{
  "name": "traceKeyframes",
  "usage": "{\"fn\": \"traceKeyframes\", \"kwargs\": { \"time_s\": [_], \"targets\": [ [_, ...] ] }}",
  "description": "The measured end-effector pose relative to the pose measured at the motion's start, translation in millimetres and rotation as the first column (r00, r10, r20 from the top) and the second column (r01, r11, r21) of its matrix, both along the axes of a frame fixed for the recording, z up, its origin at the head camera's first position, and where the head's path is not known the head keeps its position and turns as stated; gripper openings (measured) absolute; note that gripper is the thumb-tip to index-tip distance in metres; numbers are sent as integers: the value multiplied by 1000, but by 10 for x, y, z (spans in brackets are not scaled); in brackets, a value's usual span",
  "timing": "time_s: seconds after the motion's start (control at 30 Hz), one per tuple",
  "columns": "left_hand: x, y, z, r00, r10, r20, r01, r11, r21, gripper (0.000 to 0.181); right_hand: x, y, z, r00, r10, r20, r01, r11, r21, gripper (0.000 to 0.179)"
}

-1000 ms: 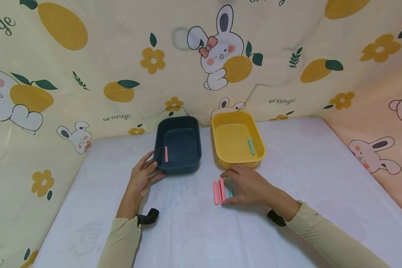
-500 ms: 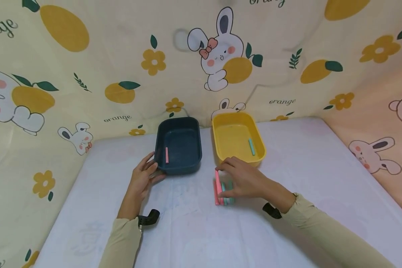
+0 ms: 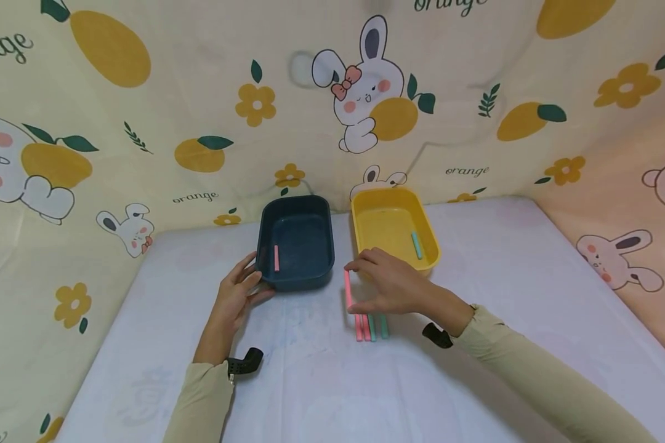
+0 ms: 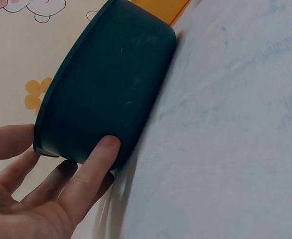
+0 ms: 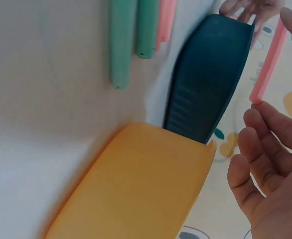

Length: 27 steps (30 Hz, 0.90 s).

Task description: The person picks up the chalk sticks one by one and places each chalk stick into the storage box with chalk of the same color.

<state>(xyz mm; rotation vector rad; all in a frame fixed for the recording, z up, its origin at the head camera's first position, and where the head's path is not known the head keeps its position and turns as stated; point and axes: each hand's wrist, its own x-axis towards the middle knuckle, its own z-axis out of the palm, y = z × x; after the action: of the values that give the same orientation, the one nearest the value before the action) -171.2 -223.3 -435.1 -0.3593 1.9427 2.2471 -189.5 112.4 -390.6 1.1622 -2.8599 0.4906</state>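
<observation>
My right hand (image 3: 393, 283) pinches a pink stick (image 3: 348, 289) by its two ends, between thumb and fingertip, above the table. The right wrist view shows this pink stick (image 5: 269, 64) with the other fingers loosely bent below. Beneath the hand lie pink sticks (image 3: 359, 328) and green sticks (image 3: 385, 327) side by side, their far ends covered. My left hand (image 3: 237, 292) holds the near left corner of a dark blue bin (image 3: 302, 284); its thumb rests against the outer wall (image 4: 106, 89). One pink stick (image 3: 276, 258) lies inside that bin.
Right of the dark bin stands a yellow bin (image 3: 431, 252) with a green stick (image 3: 417, 245) in it; the right hand covers part of its near wall. A printed cloth (image 3: 288, 123) hangs behind both bins. White cloth (image 3: 310, 381) covers the table.
My right hand has lifted the pink stick from the row and carried it up and left. The left hand stays at the dark bin's corner.
</observation>
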Motion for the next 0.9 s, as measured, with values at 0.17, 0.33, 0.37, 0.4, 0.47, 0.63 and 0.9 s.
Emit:
{"fn": "traceKeyframes", "kwargs": {
  "time_s": [0.17, 0.33, 0.37, 0.4, 0.47, 0.63, 0.9],
  "targets": [
    [4, 1, -5, 1000, 4, 7, -4, 1000, -9, 57, -57, -107, 44, 999, -27, 33, 26, 999, 27, 75],
    [0, 5, -22, 1000, 12, 10, -11, 1000, -27, 56, -128, -192, 77, 998, -40, 50, 38, 998, 44, 76],
    [-1, 5, -24, 1000, 15, 10, -14, 1000, -27, 56, -143, -206, 83, 998, -41, 51, 39, 998, 43, 76],
    [-2, 4, -25, 1000, 16, 9, -16, 999, -29, 56, -158, -220, 87, 998, -41, 50, 39, 998, 41, 76],
    [-2, 3, -28, 1000, 23, 8, -23, 999, -27, 56, -186, -249, 88, 998, -41, 49, 39, 998, 40, 75],
    [-1, -2, -26, 1000, 22, 6, -22, 999, -31, 56, -250, -324, 100, 998, -38, 49, 36, 999, 40, 75],
    [-1, 1, -35, 1000, 26, 8, -25, 999, -33, 56, -362, -478, 114, 997, -51, 60, 46, 995, 84, 78]
  ]
}}
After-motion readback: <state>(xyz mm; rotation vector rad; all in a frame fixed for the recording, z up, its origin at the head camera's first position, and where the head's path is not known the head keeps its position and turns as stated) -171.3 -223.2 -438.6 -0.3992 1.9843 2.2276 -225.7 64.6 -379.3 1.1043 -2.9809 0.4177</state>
